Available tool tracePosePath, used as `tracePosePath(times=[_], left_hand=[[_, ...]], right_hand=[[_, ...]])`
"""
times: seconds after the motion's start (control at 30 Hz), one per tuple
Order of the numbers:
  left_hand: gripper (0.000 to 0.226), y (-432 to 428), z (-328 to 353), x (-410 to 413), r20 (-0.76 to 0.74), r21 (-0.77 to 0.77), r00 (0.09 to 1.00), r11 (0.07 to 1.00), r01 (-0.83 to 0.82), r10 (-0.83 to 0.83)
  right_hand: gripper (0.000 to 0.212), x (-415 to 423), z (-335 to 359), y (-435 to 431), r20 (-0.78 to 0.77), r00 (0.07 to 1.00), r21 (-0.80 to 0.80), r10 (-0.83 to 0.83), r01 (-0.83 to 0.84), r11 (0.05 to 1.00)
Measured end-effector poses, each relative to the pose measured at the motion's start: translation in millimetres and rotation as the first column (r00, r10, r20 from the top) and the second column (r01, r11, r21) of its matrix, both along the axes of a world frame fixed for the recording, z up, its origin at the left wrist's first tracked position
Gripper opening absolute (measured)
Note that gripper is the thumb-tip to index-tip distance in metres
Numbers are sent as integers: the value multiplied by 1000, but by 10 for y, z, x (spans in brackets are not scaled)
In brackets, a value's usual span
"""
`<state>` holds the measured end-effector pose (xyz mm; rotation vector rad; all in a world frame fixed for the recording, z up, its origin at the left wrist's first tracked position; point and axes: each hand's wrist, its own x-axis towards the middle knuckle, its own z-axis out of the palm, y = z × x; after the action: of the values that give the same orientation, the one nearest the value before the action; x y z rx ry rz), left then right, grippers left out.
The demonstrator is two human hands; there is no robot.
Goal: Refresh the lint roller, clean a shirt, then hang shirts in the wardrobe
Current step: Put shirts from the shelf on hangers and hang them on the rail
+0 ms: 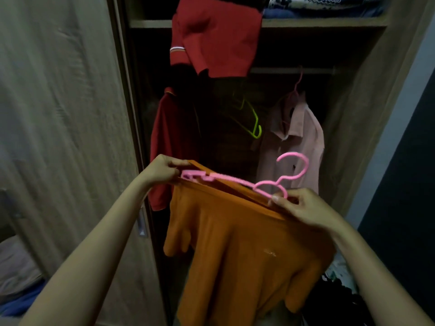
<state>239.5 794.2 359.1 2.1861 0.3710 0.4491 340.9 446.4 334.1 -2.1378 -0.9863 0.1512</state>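
An orange shirt (237, 243) hangs between my two hands in front of the open wardrobe. A pink plastic hanger (237, 181) lies across its neck opening, hook pointing up and right. My left hand (162, 171) pinches the shirt's collar edge together with the hanger's left end. My right hand (303, 208) pinches the collar and the hanger near the base of its hook. The shirt's body and one sleeve droop below.
Inside the wardrobe a rail (292, 70) carries a pale pink shirt (294, 140) on a pink hanger, a dark red shirt (169, 147) and a yellow-green hanger (254, 123). A red garment (216, 36) drapes from the shelf (322, 22). The wardrobe door (63, 128) stands at left.
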Motion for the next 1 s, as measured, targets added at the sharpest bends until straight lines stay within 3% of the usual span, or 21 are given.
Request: tracePosePath(times=[0.27,0.43,0.53,0.63,0.77,0.9,1.0], left_hand=[[45,-422,123,-21,-24,334,996,939,85,-82],[53,-832,184,-15,50,458,961,862,219,-271],[34,-836,239,-56,144,509,936,835,208,-321],[24,-740,263,-61,231,483,881,835,263,-412],[14,-615,263,-46,314,418,885,887,196,-344],[12,-485,239,-67,362,364,884,918,159,-297],[15,-422,235,-37,380,323,889,937,132,-256]], right_hand=[[19,-4,31,256,97,995,-239,4,19,971],[19,11,360,425,120,993,-7,-16,17,1000],[19,-18,593,353,61,998,140,2,-10,990],[16,-50,724,217,81,995,213,54,-70,974],[30,87,731,-83,201,979,248,-27,-24,969],[31,221,560,-358,234,969,154,-76,40,987],[23,164,396,-323,222,972,253,-76,18,967]])
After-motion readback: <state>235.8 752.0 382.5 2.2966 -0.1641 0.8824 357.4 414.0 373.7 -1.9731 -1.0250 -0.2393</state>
